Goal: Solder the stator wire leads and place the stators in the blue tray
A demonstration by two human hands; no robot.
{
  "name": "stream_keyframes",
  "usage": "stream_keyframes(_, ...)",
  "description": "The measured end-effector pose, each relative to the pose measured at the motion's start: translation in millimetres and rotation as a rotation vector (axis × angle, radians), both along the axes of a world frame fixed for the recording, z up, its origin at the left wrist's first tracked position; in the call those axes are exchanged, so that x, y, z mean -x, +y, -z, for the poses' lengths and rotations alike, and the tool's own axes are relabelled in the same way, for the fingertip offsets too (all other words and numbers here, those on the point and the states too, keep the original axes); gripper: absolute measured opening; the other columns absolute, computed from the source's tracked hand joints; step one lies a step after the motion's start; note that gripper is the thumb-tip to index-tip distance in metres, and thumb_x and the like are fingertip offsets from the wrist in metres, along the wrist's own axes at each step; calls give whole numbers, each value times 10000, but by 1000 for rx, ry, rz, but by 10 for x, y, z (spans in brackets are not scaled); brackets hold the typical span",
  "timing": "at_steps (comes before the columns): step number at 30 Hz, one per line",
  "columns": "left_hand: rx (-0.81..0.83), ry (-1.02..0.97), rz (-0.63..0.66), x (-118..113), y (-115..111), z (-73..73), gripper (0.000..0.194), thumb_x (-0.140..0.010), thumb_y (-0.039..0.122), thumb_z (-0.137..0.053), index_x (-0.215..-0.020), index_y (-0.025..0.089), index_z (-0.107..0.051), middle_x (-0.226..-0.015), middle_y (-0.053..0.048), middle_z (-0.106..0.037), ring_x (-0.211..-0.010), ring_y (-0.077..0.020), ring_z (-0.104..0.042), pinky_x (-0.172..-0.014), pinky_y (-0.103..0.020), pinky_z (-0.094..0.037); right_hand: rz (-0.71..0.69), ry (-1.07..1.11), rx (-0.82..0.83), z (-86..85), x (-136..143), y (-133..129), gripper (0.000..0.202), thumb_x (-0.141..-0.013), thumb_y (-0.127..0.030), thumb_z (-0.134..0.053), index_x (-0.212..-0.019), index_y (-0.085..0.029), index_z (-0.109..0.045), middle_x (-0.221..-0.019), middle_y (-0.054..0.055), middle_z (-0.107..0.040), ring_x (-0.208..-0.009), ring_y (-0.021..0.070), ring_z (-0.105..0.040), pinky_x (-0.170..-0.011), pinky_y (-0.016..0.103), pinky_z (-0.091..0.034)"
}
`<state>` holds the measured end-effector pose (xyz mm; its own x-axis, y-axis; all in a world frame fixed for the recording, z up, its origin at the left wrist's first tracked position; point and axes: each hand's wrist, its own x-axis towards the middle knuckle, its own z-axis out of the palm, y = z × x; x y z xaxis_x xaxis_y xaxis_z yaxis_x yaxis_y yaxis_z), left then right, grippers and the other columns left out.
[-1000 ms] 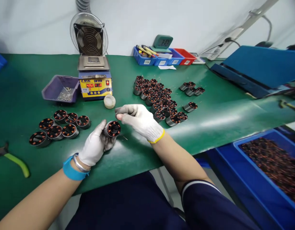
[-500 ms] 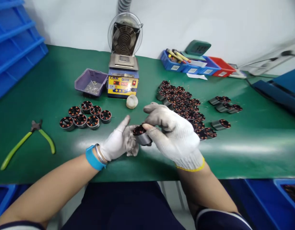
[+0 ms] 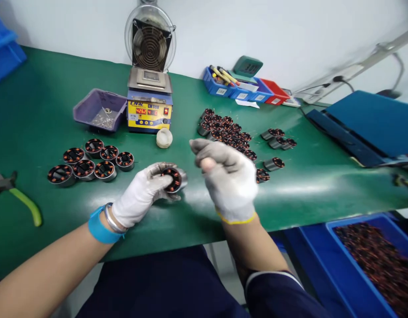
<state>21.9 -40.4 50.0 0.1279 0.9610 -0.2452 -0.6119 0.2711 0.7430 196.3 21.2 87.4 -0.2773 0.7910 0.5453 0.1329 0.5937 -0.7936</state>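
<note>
The left forearm slants in from the lower left, a blue wristband (image 3: 102,229) and a shiny metal bangle (image 3: 112,219) at its wrist. The left hand (image 3: 140,194), in a smooth white glove with smudged fingers, grips a wound cylinder (image 3: 180,179) over the near edge of the bench, its thumb at the cylinder's open mouth and its fingers curled around the side; the cylinder is tipped, showing copper coils inside a grey metal shell. The right hand (image 3: 228,179) hangs apart from it, blurred, fingers bent, its bare thumb tip close to the index finger; whether anything is pinched there cannot be told. Beyond lie green-handled pliers (image 3: 26,203), then seven similar cylinders (image 3: 84,170) clustered upright on the glossy green mat (image 3: 41,110), a rounded whitish pot (image 3: 164,139), and a purple plastic tray (image 3: 79,115) of metallic scraps.
</note>
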Motion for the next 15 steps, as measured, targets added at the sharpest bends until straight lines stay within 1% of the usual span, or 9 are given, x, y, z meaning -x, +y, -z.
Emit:
stream_keyframes(2,9,18,-33,7,6,-2,359,-682,300,-875,-974,155,-724,-914,-72,-747,-774,-214,-707,-629,-363,-639,48,63,-10,6,-103,49,247,-926,-430,-617,-757,-251,-605,-790,48,-662,-1101,279,-692,-1035,524,-556)
stream_keyframes(4,16,47,-40,23,13,1,368,-691,290,-869,-1010,163,-736,-982,-86,-765,-836,-232,-728,-681,-369,-643,-30,-70,-58,49,-173,70,192,-878,-428,-692,-909,-241,-659,-935,59,-708,-1139,280,-680,-1064,519,-538)
stream_keyframes(5,13,71,-33,31,16,7,368,-697,279,-864,-1027,166,-744,-1007,-89,-770,-867,-236,-734,-714,-364,-642,-107,-188,-91,88,-185,67,275,-846,-414,-733,-1040,-230,-668,-1062,79,-720,-1170,282,-669,-1071,508,-533)
stream_keyframes(7,-14,131,-8,46,23,27,344,-708,249,-850,-1032,169,-766,-1008,-85,-780,-895,-234,-740,-776,-347,-632,-253,-397,-162,191,-165,41,511,-830,-356,-747,-1293,-203,-594,-1318,136,-657,-1259,283,-624,-1074,477,-532)
stream_keyframes(8,-35,158,1,51,27,39,328,-709,235,-842,-1023,168,-777,-995,-80,-785,-896,-232,-742,-799,-341,-626,-295,-448,-198,243,-144,25,555,-844,-311,-722,-1358,-193,-550,-1392,156,-614,-1298,277,-599,-1082,463,-526)
stream_keyframes(9,-54,181,-2,56,31,50,315,-706,222,-834,-1013,169,-787,-983,-77,-788,-896,-233,-744,-817,-340,-622,-314,-466,-232,289,-123,11,550,-856,-259,-689,-1378,-188,-532,-1418,162,-596,-1318,268,-585,-1092,451,-519)
stream_keyframes(10,-69,199,-24,61,36,60,304,-702,213,-823,-1002,170,-796,-972,-74,-790,-889,-236,-745,-824,-346,-621,-304,-463,-265,323,-107,3,529,-856,-214,-661,-1369,-186,-535,-1412,160,-601,-1318,261,-585,-1095,443,-516)
stream_keyframes(12,-72,230,-107,77,46,71,265,-687,190,-787,-949,165,-809,-945,-79,-791,-840,-240,-747,-800,-359,-626,-226,-456,-301,353,-103,4,521,-826,-169,-649,-1337,-188,-548,-1376,149,-627,-1294,259,-602,-1081,434,-526)
stream_keyframes(15,-89,328,-248,112,60,74,89,-663,151,-712,-725,149,-775,-850,-90,-779,-698,-221,-726,-671,-327,-618,-108,-449,-339,335,-146,30,498,-809,-176,-649,-1298,-189,-555,-1317,136,-661,-1250,261,-632,-1040,428,-551)
